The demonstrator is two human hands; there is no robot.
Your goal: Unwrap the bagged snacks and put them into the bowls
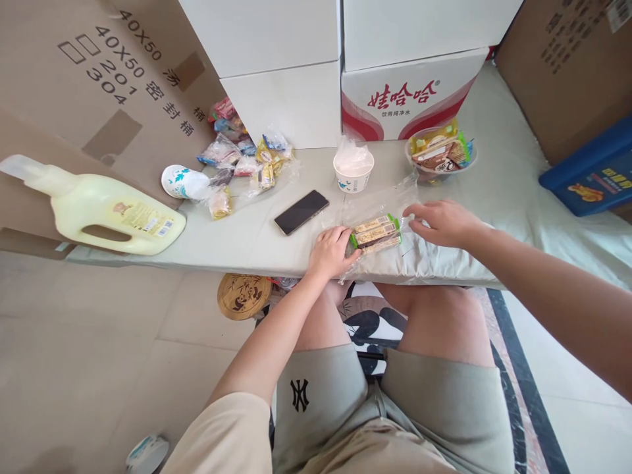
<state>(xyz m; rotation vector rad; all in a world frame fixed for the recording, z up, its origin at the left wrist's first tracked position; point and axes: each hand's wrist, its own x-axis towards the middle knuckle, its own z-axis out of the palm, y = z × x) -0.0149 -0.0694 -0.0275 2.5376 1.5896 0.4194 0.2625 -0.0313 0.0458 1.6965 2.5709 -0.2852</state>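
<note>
Several snack packets [376, 234] with green ends lie side by side in a clear plastic bag [363, 209] near the table's front edge. My left hand [330, 251] holds the left end of the bag, its fingers and thumb closed about the packets' green ends. At the right end, my right hand [439, 220] has its thumb and fingertips together on the bag's thin film. Behind the bag stands a paper bowl [353, 172] with crumpled clear plastic in it. A phone [301, 212] lies face up to the left.
A clear bowl of packaged snacks [442, 153] stands back right. Small wrapped snacks [264, 164] and a tipped paper cup [184, 182] lie left, near a pale yellow bottle [111, 210]. White cartons [281, 105] line the back; a blue container [592, 172] is at right.
</note>
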